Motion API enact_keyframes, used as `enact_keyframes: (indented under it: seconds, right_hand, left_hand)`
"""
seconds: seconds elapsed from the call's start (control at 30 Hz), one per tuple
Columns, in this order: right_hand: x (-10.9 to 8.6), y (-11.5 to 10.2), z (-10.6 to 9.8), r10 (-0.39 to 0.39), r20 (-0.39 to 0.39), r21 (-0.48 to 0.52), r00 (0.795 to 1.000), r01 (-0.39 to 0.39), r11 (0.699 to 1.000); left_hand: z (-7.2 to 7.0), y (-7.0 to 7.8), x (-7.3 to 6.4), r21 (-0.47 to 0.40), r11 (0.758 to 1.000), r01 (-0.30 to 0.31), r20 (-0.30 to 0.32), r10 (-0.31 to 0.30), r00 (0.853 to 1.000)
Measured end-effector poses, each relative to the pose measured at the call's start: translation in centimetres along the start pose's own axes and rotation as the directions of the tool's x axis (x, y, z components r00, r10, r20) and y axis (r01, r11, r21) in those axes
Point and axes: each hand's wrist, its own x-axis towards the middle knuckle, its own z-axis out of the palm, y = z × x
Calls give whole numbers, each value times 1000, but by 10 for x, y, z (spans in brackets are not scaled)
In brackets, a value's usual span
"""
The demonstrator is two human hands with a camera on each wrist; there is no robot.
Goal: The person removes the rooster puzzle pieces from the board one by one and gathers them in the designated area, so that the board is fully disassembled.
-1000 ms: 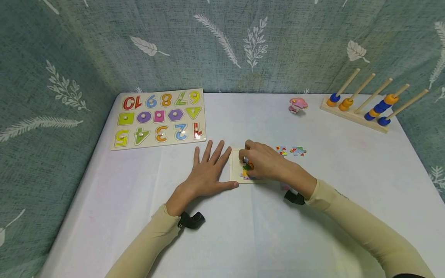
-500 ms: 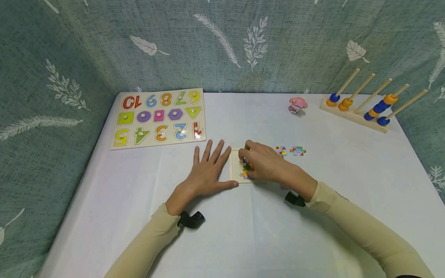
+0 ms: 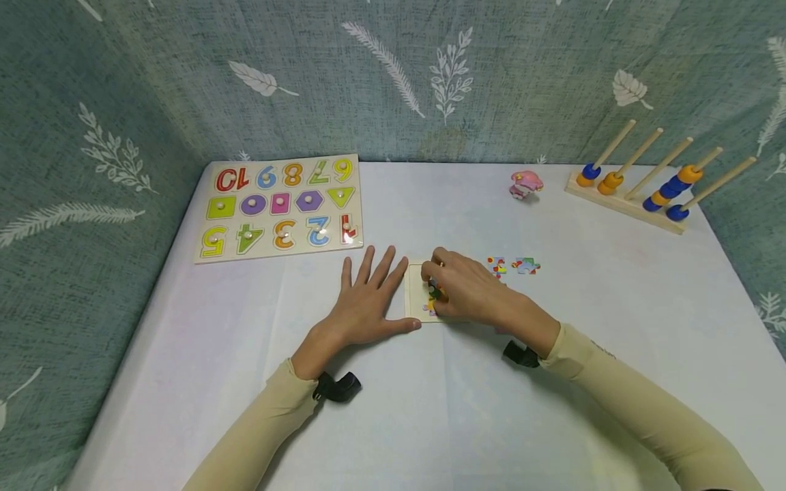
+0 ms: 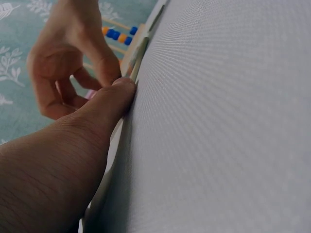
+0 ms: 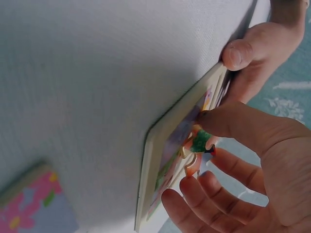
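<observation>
Partly filled: puzzle tray (image 3: pixel 415 294); right hand (image 3: pixel 464 283) pinching a tilted piece (image 5: pixel 200 141) over it; left hand (image 3: pixel 362 309) splayed, thumb at its edge; loose pieces (image 3: pixel 526 266), unplaced, to its right.

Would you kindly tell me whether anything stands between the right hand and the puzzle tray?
Nothing visible does: the right hand is directly over the puzzle tray, holding a puzzle piece. The left hand rests at the tray's left edge, out of the way.

There are two hands (image 3: pixel 364 307), one puzzle tray (image 3: pixel 415 293), three-plus pieces (image 3: pixel 526 266), one board (image 3: pixel 267 221), one figurine (image 3: pixel 526 184), one abacus (image 3: pixel 629 207)
</observation>
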Motion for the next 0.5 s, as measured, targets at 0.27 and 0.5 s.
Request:
enact_keyframes:
  seconds: [0.27,0.5]
  right_hand:
    - [2,0,4,-16,-26,-7,1000,15,1000]
    - [3,-2,1,-33,-54,-13,998,32,999]
  left_hand:
    - [2,0,0,-4,1000,-1,2,1,1000]
    - [2,-2,0,-6,1000,-4,-11,4,1000]
